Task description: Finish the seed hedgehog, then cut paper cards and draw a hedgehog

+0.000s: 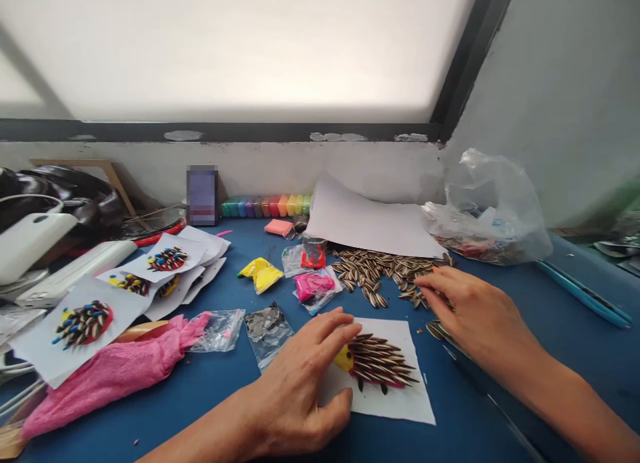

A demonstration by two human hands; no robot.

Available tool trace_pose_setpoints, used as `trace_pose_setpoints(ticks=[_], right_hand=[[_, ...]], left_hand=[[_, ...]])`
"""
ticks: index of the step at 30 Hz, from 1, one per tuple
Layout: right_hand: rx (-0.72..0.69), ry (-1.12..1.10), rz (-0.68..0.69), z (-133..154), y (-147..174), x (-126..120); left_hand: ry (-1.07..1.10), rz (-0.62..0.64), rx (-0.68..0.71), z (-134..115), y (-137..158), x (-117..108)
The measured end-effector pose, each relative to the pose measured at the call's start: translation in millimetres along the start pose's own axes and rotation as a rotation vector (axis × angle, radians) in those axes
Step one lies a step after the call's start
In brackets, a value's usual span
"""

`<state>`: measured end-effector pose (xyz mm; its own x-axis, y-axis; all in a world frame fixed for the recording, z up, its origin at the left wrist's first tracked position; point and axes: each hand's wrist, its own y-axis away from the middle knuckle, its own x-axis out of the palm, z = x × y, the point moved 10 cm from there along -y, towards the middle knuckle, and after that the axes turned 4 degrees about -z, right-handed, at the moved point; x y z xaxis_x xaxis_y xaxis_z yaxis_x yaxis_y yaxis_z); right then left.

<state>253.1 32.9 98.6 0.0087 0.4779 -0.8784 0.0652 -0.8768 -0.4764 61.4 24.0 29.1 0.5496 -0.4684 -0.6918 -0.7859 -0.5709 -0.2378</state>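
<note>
A white sheet lies on the blue table, bearing a hedgehog figure with a yellow clay head and sunflower seeds for spines. My left hand rests over the sheet's left side beside the yellow head, thumb and fingers apart, holding nothing. At the right edge of a loose pile of striped sunflower seeds is my right hand. Its thumb and index finger are brought together low over the seeds; whatever lies between the fingertips is too small to make out.
Clay packets in yellow, pink and black lie left of the seeds. Finished seed figures on paper and a pink cloth are farther left. Paper, a plastic bag and a blue cutter stand behind and right.
</note>
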Motion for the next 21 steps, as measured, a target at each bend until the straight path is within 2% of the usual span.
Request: trace_pose_setpoints(ticks=[4, 9, 12, 16, 21], right_hand=[[0.022, -0.017, 0.042, -13, 10, 21], [0.026, -0.047, 0.073, -22, 13, 28], [-0.003, -0.082, 0.073, -20, 13, 27], [-0.031, -0.16, 0.048, -10, 11, 25], [-0.059, -0.212, 0.083, 0, 9, 36]], left_hand=[[-0.004, -0.068, 0.002, 1, 1, -10], [-0.028, -0.153, 0.047, 2, 1, -13], [-0.032, -0.218, 0.108, -2, 0, -17], [-0.049, -0.238, 0.101, 0, 1, -18], [-0.094, -0.283, 0.101, 10, 2, -16]])
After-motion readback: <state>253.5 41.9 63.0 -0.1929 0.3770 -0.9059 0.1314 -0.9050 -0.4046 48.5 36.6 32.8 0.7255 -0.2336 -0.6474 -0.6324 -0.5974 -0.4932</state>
